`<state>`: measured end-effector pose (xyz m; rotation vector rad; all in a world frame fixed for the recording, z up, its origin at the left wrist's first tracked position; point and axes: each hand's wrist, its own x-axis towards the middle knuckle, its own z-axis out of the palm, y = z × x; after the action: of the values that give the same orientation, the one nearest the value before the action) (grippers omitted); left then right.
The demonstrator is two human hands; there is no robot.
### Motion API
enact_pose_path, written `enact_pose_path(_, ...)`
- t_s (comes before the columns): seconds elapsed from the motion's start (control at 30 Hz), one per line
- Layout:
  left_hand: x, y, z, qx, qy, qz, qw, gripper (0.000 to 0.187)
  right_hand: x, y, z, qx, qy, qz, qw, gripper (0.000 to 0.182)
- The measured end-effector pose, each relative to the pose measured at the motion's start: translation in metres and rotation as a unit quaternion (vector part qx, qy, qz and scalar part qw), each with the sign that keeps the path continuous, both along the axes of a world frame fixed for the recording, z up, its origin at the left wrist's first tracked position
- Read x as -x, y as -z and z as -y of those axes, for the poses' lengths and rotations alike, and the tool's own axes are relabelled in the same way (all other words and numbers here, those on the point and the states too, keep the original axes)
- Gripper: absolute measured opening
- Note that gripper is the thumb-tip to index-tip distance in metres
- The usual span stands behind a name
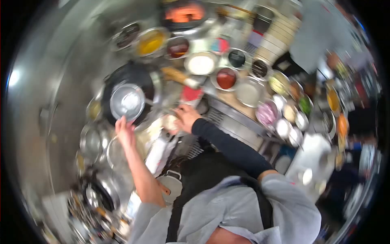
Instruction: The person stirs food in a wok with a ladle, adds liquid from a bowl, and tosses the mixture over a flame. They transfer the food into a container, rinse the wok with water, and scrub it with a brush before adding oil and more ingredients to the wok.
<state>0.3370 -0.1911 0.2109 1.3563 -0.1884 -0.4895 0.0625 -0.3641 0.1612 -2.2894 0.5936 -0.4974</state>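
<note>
A shiny round metal bowl is over a dark wok. My left hand has its fingers closed at the bowl's near rim. From the bowl's right side a thin bar, perhaps a handle, runs toward my right hand. The fingers of that hand are curled beside a pale round thing, which is too blurred to name. What they grip is hidden. A wooden-handled brush or similar tool lies just beyond my right hand, above a red patch.
Behind the wok stand bowls of yellow liquid, white contents and red sauce. A burner glows orange at the back. To the right are several ingredient bowls, including chopped purple onion, and another person's grey clothing.
</note>
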Motion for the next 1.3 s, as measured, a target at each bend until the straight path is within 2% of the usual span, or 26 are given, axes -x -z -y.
enact_pose_path(0.03,0.043,-0.012,0.015,0.020,0.022,-0.029,0.999,0.011,0.031,0.000,0.001,-0.018,0.039,0.061,0.997,0.048)
enact_pose_path(0.1,0.098,-0.001,0.035,0.047,0.117,-0.045,0.991,0.012,0.104,0.006,0.001,-0.103,0.077,0.089,0.988,0.042)
enact_pose_path(0.17,0.154,0.013,0.059,0.075,0.239,-0.094,0.963,0.011,0.188,0.012,-0.006,-0.170,0.148,0.069,0.972,0.037)
enact_pose_path(0.2,0.186,0.020,0.074,0.066,0.273,-0.123,0.952,0.010,0.233,0.019,-0.013,-0.103,0.190,0.042,0.975,0.036)
enact_pose_path(0.23,0.223,0.025,0.087,0.060,0.300,-0.148,0.940,0.010,0.277,0.030,-0.024,-0.135,0.244,0.054,0.959,0.034)
enact_pose_path(0.27,0.273,0.010,0.101,0.004,0.289,-0.160,0.944,0.008,0.322,0.030,-0.042,-0.147,0.322,0.066,0.933,0.032)
enact_pose_path(0.3,0.304,0.017,0.109,-0.008,0.373,-0.166,0.913,0.008,0.366,0.055,-0.062,-0.108,0.415,0.095,0.899,0.031)
enact_pose_path(0.33,0.333,0.028,0.116,-0.024,0.438,-0.169,0.883,0.009,0.406,0.058,-0.084,-0.226,0.530,0.128,0.807,0.031)
enact_pose_path(0.37,0.375,0.022,0.123,-0.064,0.475,-0.159,0.863,0.011,0.454,0.048,-0.102,-0.175,0.614,0.073,0.766,0.035)
enact_pose_path(0.4,0.411,0.027,0.130,-0.080,0.515,-0.160,0.838,0.011,0.496,0.049,-0.122,-0.151,0.694,0.049,0.703,0.040)
enact_pose_path(0.43,0.445,0.037,0.137,-0.094,0.558,-0.159,0.809,0.012,0.532,0.054,-0.141,-0.161,0.740,0.118,0.642,0.045)
enact_pose_path(0.47,0.479,0.036,0.143,-0.100,0.600,-0.163,0.777,0.013,0.564,0.052,-0.158,-0.115,0.786,0.078,0.602,0.048)
enact_pose_path(0.5,0.512,0.044,0.150,-0.104,0.636,-0.156,0.749,0.016,0.589,0.043,-0.171,-0.143,0.806,0.071,0.570,0.050)
enact_pose_path(0.57,0.581,0.039,0.161,-0.129,0.676,-0.132,0.713,0.018,0.649,0.092,-0.202,-0.119,0.798,0.003,0.590,0.047)
enact_pose_path(0.67,0.669,0.041,0.178,-0.142,0.726,-0.132,0.659,0.019,0.677,0.109,-0.216,-0.102,0.804,0.037,0.585,0.043)
enact_pose_path(0.77,0.736,0.053,0.198,-0.143,0.751,-0.130,0.631,0.021,0.683,0.095,-0.222,-0.101,0.816,0.064,0.566,0.038)
enact_pose_path(0.8,0.754,0.052,0.204,-0.140,0.757,-0.127,0.626,0.021,0.687,0.089,-0.224,-0.098,0.815,0.052,0.569,0.031)
enact_pose_path(0.9,0.798,0.046,0.219,-0.134,0.760,-0.140,0.621,0.023,0.677,0.038,-0.225,-0.207,0.805,0.098,0.547,0.024)
enact_pose_path(0.93,0.808,0.025,0.217,-0.165,0.747,-0.157,0.624,0.027,0.675,0.040,-0.226,-0.208,0.789,0.109,0.567,0.023)
enact_pose_path(0.97,0.813,0.018,0.215,-0.173,0.750,-0.125,0.626,0.031,0.673,0.042,-0.228,-0.210,0.772,0.117,0.588,0.022)
enact_pose_path(1.07,0.795,0.021,0.215,-0.169,0.758,-0.031,0.629,0.047,0.646,0.016,-0.206,-0.195,0.712,0.176,0.651,0.022)
enact_pose_path(1.13,0.757,0.054,0.214,-0.181,0.766,-0.147,0.600,0.055,0.605,-0.031,-0.170,0.024,0.690,0.090,0.718,0.023)
enact_pose_path(1.2,0.719,0.061,0.199,-0.169,0.739,-0.282,0.588,0.061,0.558,-0.065,-0.129,0.103,0.578,0.134,0.799,0.031)
enact_pose_path(1.27,0.677,0.044,0.179,-0.125,0.666,-0.433,0.594,0.064,0.510,-0.026,-0.100,0.147,0.446,0.129,0.874,0.042)
enact_pose_path(1.3,0.658,0.035,0.173,-0.080,0.640,-0.450,0.617,0.066,0.492,-0.024,-0.085,0.126,0.403,0.138,0.896,0.045)
